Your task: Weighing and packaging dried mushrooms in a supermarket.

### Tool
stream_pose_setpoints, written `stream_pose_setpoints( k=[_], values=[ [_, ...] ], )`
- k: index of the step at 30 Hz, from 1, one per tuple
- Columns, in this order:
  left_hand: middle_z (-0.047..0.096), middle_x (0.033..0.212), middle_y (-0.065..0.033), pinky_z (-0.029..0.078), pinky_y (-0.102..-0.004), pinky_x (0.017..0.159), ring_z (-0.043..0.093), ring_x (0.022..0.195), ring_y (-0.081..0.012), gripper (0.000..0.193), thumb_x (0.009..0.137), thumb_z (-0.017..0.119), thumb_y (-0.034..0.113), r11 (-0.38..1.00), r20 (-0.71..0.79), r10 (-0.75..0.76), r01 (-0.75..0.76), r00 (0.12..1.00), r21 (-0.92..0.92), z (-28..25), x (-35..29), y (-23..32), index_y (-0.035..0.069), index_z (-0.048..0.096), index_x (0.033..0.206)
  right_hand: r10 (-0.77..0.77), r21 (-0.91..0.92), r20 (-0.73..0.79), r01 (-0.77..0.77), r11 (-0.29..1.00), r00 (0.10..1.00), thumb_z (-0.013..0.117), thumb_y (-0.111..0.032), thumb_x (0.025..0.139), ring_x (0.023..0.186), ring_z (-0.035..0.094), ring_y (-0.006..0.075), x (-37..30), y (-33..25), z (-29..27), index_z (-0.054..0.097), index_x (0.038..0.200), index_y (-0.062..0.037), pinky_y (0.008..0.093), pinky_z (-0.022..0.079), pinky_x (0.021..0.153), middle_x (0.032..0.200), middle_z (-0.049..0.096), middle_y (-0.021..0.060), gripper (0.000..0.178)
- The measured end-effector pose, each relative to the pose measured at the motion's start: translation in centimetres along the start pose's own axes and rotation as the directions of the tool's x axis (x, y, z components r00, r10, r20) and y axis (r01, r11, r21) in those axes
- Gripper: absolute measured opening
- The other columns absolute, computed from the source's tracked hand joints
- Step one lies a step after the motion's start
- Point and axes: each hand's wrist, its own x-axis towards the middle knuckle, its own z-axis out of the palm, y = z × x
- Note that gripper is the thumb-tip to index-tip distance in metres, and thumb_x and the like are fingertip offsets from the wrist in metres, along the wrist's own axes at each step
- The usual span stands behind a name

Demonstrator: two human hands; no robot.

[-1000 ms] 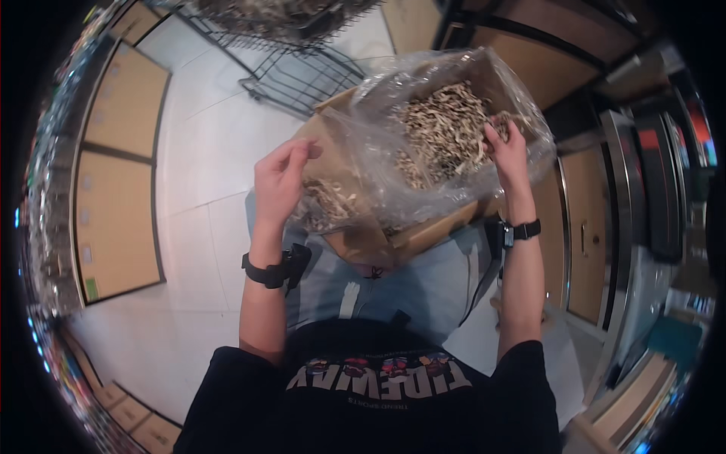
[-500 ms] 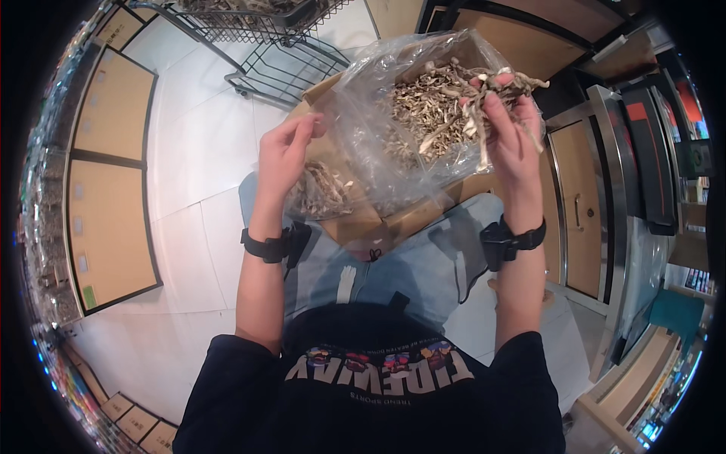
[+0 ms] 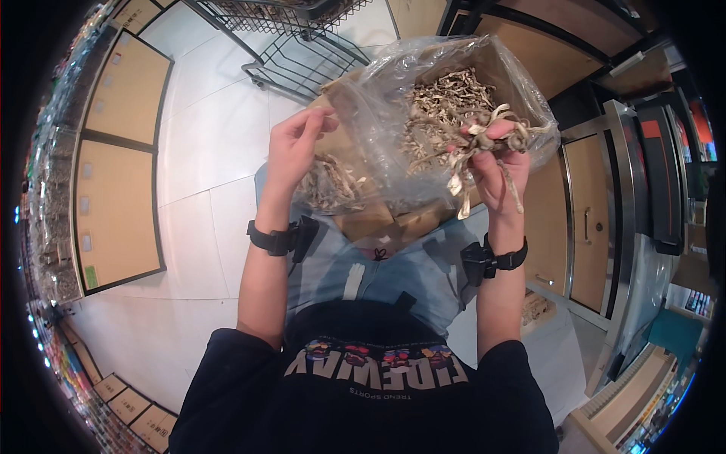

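Step in hand, as I judge it: lifting dried strips out of a lined box.

- Cardboard box rests on the person's lap, tilted away toward the floor; no bench under it. Clear plastic bag lines it, mouth open and standing above the box's top edge.
- Dried, pale brown strips fill the far part of the bag; a smaller heap lies at the near-left corner of the box, under the plastic.
- Right hand: fingers curled closed around a clump of strips, raised at the right edge of the bag. Loose ends dangle below the fist, some outside the plastic.
- Left hand: fingers bent and narrowed, tips pinching the bag's film at the left edge of the box, apparently holding the mouth open. Whether a strip is also pinched, cannot tell.
- Black bands on both wrists.
- Wire cart stands on the white floor beyond the box; wooden cabinet doors to the right.

To do it well, my judgement: keep the left pinch firm so the film stays clear of the lifting hand; lift slowly and let the danglers shake free over the bag mouth, not past the box's right edge, where they would drop to the floor. Keep the box level on the knees.
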Motion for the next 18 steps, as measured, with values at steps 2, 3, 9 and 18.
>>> stream_pose_setpoints(
  k=[2,3,9,18],
  values=[
    [0.067,0.083,-0.0049,0.045,-0.0246,0.070,0.060,0.078,-0.0102,0.029,0.094,0.052,0.025,1.000,0.000,0.000,0.000,1.000,0.001,-0.1,0.1,-0.2,0.000,0.066,0.100,0.082,-0.044,0.012,-0.081,0.996,0.997,0.057,0.010,0.082,0.086,0.065,0.0252,-0.2,0.1,0.3,0.048,0.104,-0.0027,0.0280,0.054,0.063,0.101,0.060,0.0148,0.027],
    [0.067,0.083,-0.0051,0.045,-0.0247,0.071,0.060,0.079,-0.0104,0.029,0.094,0.052,0.025,1.000,0.001,-0.001,0.001,1.000,0.002,-0.1,0.0,-0.2,0.000,0.066,0.100,0.128,-0.067,0.008,-0.127,0.990,0.992,0.057,0.007,0.083,0.086,0.065,0.0237,0.0,-0.1,0.5,0.047,0.106,-0.0028,0.0269,0.054,0.063,0.099,0.060,0.0135,0.027],
    [0.067,0.085,-0.0077,0.048,-0.0244,0.072,0.061,0.078,-0.0111,0.031,0.096,0.048,0.023,0.999,0.032,0.032,-0.032,0.999,0.020,-0.1,-0.1,-0.2,-0.003,0.064,0.101,0.273,-0.126,-0.041,-0.276,0.953,0.961,0.056,-0.001,0.086,0.086,0.065,0.0203,0.7,0.7,-0.4,0.046,0.109,-0.0015,0.0242,0.052,0.063,0.098,0.061,0.0123,0.025],
    [0.068,0.085,-0.0056,0.046,-0.0251,0.071,0.060,0.080,-0.0108,0.029,0.094,0.051,0.023,0.999,0.055,0.040,-0.039,0.998,-0.021,-0.3,-0.2,-0.6,-0.001,0.065,0.102,0.389,-0.325,0.077,-0.346,0.880,0.918,0.060,-0.001,0.085,0.077,0.062,0.0121,1.3,-1.0,-0.3,0.051,0.106,0.0000,0.0232,0.051,0.063,0.091,0.059,0.0074,0.024]
  ],
)
